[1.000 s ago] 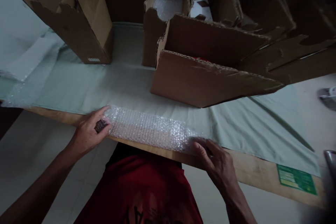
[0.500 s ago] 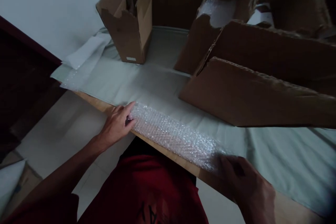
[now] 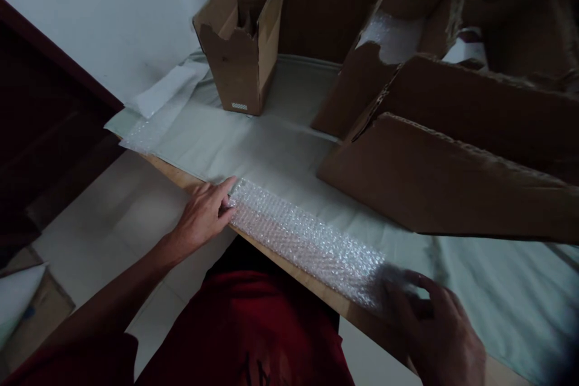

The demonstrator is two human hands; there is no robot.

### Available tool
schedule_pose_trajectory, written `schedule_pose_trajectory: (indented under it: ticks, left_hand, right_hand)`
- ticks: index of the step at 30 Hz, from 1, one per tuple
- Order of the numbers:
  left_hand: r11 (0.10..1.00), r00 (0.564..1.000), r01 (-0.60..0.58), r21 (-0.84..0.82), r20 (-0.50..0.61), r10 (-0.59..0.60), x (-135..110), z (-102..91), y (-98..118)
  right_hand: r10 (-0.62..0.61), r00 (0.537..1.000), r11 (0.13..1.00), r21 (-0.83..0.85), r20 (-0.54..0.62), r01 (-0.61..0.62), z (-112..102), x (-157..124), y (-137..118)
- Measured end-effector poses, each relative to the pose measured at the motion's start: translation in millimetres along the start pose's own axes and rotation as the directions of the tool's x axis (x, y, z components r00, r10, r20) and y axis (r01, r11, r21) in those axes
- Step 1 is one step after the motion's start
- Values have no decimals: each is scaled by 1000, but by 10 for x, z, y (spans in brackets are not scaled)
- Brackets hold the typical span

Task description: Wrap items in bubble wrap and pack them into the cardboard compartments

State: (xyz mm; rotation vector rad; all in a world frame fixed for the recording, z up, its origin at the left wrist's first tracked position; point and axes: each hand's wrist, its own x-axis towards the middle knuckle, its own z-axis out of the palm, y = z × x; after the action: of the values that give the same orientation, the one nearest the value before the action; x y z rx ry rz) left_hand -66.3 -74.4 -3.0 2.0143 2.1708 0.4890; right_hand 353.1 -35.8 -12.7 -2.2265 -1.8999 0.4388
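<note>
A long bundle wrapped in bubble wrap (image 3: pixel 307 240) lies along the near edge of a table covered with a pale green cloth (image 3: pixel 253 145). My left hand (image 3: pixel 205 216) pinches the bundle's left end, fingers curled on it. At the bundle's right end, my right hand (image 3: pixel 436 332) grips the wrap, its fingers partly blurred. What is inside the wrap is hidden.
A small open cardboard box (image 3: pixel 242 42) stands at the back left. Larger open cardboard boxes (image 3: pixel 443 157) crowd the right, one with bubble wrap (image 3: pixel 391 30) inside. A loose bubble wrap sheet (image 3: pixel 145 132) hangs at the table's left corner. A white wall is behind.
The view has swung left and slightly up. Both hands have stayed on the ends of the bundle; the right hand has shifted a little along its end.
</note>
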Motion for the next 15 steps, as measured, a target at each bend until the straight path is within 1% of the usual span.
schedule_pose_trajectory:
  ticks: [2, 4, 6, 10, 12, 15]
  left_hand:
    - [999, 1000, 22, 24, -5, -22, -6, -11, 9]
    - [998, 999, 52, 48, 9, -52, 2, -27, 24]
    - [993, 994, 96, 70, 51, -99, 24, -44, 50]
    - [981, 967, 179, 77, 169, -190, 60, -49, 115]
    - [981, 968, 177, 73, 169, -187, 45, -29, 130]
    - [992, 986, 122, 29, 106, -125, 25, -21, 104]
  right_hand:
    - [-30, 999, 999, -19, -21, 30, -7, 10, 0]
    - [-57, 998, 998, -25, 1, 57, -19, 43, 8]
    - [-83, 996, 996, -18, 43, 84, -30, 99, 8]
    - [-125, 985, 992, 16, 117, 124, -47, 228, -44]
    - [-130, 979, 991, 21, 157, 129, -66, 264, -79]
    - [-109, 978, 994, 47, 179, 102, -133, 228, -117]
